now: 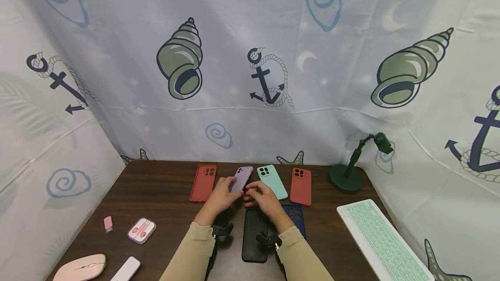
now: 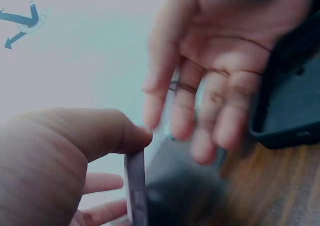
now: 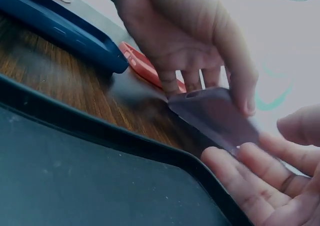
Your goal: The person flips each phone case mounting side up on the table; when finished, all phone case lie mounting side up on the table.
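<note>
A lavender phone case (image 1: 244, 174) is tilted up off the table, held by my left hand (image 1: 223, 195). The left thumb presses on its edge in the left wrist view, with fingers behind it. My right hand (image 1: 266, 200) is beside the case, palm turned toward it and fingers loosely bent. In the right wrist view, the right fingertips (image 3: 217, 158) reach the case's lower edge (image 3: 220, 116). Below the hands lies a black phone case (image 1: 251, 237), partly under the right wrist. A navy phone case (image 1: 297, 216) shows behind the right forearm.
Two red phone cases (image 1: 203, 183) and a mint phone case (image 1: 272, 181) lie along the back. A green desk lamp (image 1: 347, 179) and a mint-keyed keyboard (image 1: 384, 240) stand right. Left are a pink mouse (image 1: 80, 268), boxed earphones (image 1: 141, 230) and a small pink stick (image 1: 108, 223).
</note>
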